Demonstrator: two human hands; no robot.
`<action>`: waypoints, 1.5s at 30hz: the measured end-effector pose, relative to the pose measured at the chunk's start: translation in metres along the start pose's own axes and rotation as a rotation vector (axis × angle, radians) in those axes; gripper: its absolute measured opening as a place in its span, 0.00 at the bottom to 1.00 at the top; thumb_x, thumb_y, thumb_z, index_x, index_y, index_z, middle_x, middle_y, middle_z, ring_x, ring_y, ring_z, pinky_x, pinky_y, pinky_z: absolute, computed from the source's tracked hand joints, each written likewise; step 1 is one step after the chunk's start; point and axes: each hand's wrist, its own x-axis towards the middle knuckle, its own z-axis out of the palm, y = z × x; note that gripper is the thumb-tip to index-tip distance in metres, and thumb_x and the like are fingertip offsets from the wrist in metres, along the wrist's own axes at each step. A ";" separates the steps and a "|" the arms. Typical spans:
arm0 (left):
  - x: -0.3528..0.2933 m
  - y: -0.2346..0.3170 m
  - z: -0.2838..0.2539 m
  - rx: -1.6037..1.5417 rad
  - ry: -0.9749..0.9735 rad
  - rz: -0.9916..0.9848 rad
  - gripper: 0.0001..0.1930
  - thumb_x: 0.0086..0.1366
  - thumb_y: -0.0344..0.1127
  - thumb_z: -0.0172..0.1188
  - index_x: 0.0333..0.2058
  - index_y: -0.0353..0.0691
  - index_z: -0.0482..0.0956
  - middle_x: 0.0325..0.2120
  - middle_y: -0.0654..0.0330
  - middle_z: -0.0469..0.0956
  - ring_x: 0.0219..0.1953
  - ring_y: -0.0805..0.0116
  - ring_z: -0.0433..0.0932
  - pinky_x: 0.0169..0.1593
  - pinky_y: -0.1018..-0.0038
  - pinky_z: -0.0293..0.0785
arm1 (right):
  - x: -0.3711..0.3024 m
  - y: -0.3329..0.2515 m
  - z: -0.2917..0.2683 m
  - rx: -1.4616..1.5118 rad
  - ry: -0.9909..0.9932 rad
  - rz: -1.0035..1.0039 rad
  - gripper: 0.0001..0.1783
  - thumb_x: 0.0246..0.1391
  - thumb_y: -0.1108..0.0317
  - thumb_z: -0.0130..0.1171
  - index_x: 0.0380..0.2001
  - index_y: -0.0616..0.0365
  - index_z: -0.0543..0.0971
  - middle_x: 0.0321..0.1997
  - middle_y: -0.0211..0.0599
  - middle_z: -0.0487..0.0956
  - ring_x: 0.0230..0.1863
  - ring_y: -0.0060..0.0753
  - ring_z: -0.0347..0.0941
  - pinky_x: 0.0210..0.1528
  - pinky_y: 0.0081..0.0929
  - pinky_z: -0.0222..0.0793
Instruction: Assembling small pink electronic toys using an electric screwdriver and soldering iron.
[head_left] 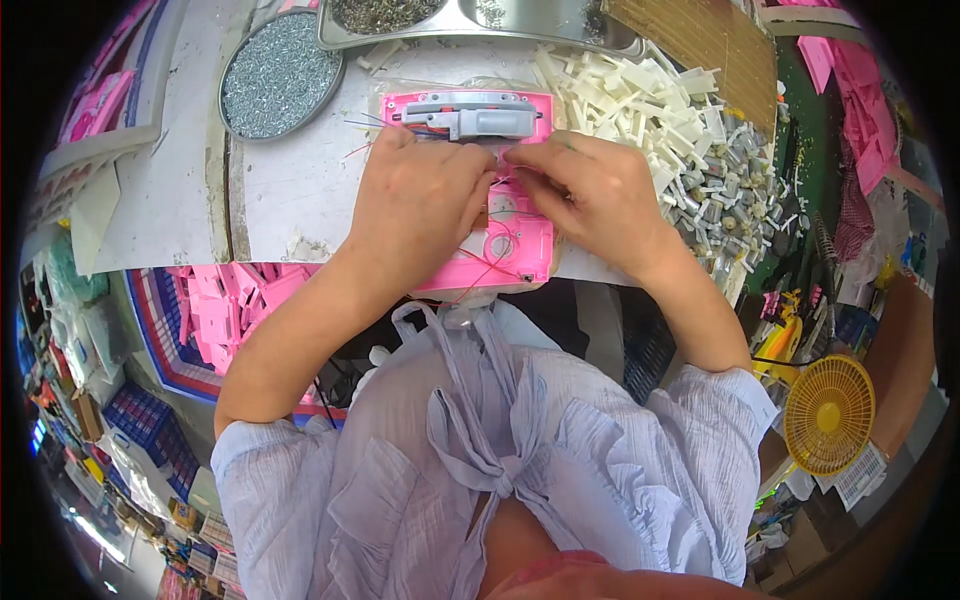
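A pink plastic housing (512,262) lies on the worktable in front of me, with a grey mechanism (497,123) set across its far end. Thin red wires (497,247) loop over its near part, and more wires stick out at the left of the mechanism. My left hand (420,190) rests over the housing's left side, fingers curled inward. From the right comes my right hand (590,190), its thumb and forefinger pinched close to the left fingertips. Whatever lies between the fingertips is too small and hidden to name.
A round tray of small screws (281,76) stands at the far left, beside a metal compartment tray (460,30). White plastic parts (640,110) and small grey motors (735,190) are heaped at the right. A basket of pink parts (225,310) sits below the table's left edge; a yellow fan (829,415) is at right.
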 end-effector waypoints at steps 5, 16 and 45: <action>-0.001 0.000 0.005 -0.037 0.094 -0.009 0.03 0.63 0.32 0.64 0.33 0.44 0.79 0.22 0.64 0.79 0.28 0.61 0.79 0.42 0.62 0.65 | 0.010 -0.005 -0.001 -0.108 -0.092 -0.024 0.14 0.48 0.71 0.70 0.41 0.52 0.86 0.28 0.33 0.81 0.27 0.38 0.79 0.26 0.33 0.74; -0.008 -0.003 0.013 0.018 0.155 0.008 0.08 0.60 0.31 0.67 0.39 0.43 0.82 0.29 0.62 0.82 0.33 0.62 0.80 0.46 0.63 0.66 | 0.019 -0.007 -0.008 -0.210 -0.247 0.002 0.09 0.50 0.63 0.65 0.35 0.49 0.82 0.27 0.30 0.77 0.30 0.36 0.81 0.27 0.34 0.75; -0.047 -0.015 -0.027 -0.075 0.309 -0.082 0.11 0.56 0.27 0.68 0.38 0.44 0.80 0.24 0.65 0.79 0.26 0.66 0.76 0.41 0.64 0.62 | 0.027 -0.002 -0.025 -0.230 -0.443 -0.215 0.18 0.49 0.68 0.70 0.46 0.47 0.88 0.19 0.30 0.76 0.19 0.34 0.75 0.20 0.34 0.67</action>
